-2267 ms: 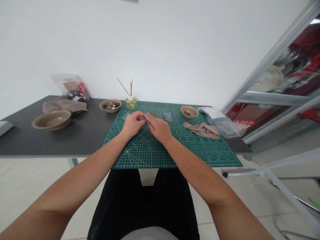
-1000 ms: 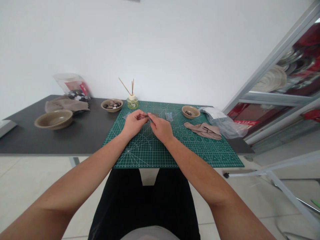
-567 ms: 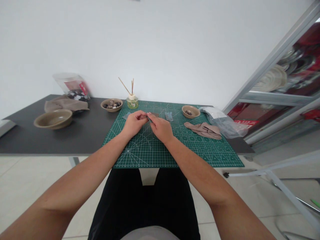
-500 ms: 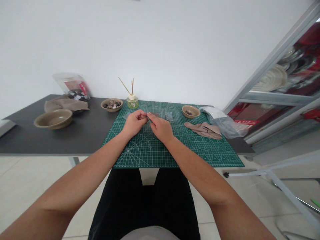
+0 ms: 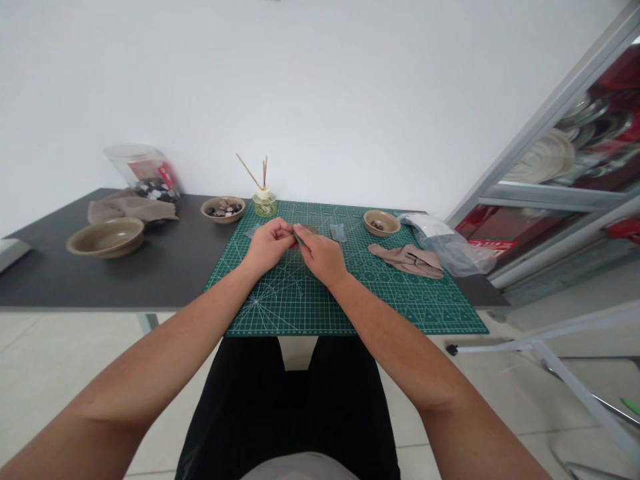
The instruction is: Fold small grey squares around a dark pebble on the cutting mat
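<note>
Above the green cutting mat, my left hand and my right hand meet at the fingertips. The fingers and thumb of my right hand are closed on a thin grey piece, whose kind is too small to tell. My left hand is pinched against it from the other side; what lies between its fingers is hidden. Just behind my right hand, a brown flat sheet lies on the mat, partly covered. Beside it is a small bluish clear packet. Another clear sheet shows behind my left hand.
A small bowl with a few stones and a crumpled brown cloth sit at right, near a plastic bag. Leftward are a reed diffuser, a bowl of stones, a larger bowl and a clear container.
The hands stay together over the same spot, with only small finger shifts around the grey piece. The view moved slightly at first; objects on the table have not moved.
</note>
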`<action>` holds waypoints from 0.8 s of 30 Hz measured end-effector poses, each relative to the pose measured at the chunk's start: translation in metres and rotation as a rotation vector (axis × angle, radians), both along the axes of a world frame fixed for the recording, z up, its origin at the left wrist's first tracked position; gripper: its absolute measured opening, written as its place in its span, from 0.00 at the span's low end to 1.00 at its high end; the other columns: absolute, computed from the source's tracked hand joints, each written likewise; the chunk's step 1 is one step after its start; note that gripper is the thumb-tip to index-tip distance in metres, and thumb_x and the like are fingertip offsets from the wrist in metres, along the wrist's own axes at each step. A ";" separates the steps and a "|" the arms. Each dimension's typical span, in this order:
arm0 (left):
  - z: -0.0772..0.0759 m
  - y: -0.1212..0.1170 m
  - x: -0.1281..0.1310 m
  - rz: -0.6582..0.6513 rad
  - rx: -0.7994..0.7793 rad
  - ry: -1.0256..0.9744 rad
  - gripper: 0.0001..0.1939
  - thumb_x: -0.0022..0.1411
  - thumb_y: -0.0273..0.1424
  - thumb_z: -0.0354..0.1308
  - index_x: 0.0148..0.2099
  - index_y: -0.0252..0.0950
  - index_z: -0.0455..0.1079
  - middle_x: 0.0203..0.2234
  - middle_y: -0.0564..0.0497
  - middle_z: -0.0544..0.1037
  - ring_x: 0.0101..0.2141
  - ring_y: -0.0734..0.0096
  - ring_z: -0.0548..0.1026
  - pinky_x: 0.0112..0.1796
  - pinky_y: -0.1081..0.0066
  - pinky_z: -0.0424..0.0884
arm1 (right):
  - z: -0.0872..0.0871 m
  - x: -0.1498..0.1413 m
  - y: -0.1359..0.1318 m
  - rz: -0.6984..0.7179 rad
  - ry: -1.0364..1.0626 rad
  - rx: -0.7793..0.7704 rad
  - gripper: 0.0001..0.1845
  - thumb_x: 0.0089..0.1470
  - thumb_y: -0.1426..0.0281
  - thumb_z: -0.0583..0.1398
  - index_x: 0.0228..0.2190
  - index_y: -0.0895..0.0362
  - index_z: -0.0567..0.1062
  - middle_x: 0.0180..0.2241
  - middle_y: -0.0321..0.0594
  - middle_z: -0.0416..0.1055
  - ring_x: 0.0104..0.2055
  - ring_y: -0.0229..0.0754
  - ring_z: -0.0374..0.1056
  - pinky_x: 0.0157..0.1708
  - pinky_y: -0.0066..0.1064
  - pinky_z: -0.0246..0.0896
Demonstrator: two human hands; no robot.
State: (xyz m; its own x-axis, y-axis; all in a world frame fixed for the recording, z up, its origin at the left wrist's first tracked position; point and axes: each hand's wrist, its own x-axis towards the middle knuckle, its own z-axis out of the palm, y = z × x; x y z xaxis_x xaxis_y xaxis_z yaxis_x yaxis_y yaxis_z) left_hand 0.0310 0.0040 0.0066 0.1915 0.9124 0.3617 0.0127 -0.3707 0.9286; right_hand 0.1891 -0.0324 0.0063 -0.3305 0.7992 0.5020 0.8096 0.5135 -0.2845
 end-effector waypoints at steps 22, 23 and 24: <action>0.001 -0.002 0.001 -0.026 -0.016 -0.050 0.09 0.50 0.29 0.63 0.33 0.37 0.66 0.18 0.57 0.76 0.22 0.73 0.76 0.29 0.71 0.72 | 0.000 0.002 0.001 -0.036 -0.020 0.016 0.26 0.63 0.73 0.51 0.61 0.55 0.65 0.59 0.42 0.69 0.54 0.43 0.72 0.53 0.37 0.67; 0.001 -0.001 0.001 -0.022 -0.016 -0.043 0.09 0.49 0.29 0.63 0.33 0.37 0.66 0.18 0.57 0.76 0.22 0.73 0.75 0.29 0.71 0.72 | 0.000 0.002 0.000 -0.036 -0.028 0.012 0.25 0.63 0.73 0.51 0.61 0.55 0.65 0.59 0.42 0.69 0.54 0.43 0.72 0.53 0.37 0.67; 0.000 -0.001 0.001 -0.021 -0.017 -0.034 0.09 0.49 0.28 0.63 0.32 0.37 0.66 0.18 0.57 0.76 0.22 0.74 0.75 0.29 0.71 0.71 | 0.001 0.001 0.000 -0.034 -0.032 0.009 0.25 0.63 0.73 0.52 0.61 0.55 0.65 0.59 0.42 0.69 0.54 0.43 0.72 0.53 0.36 0.67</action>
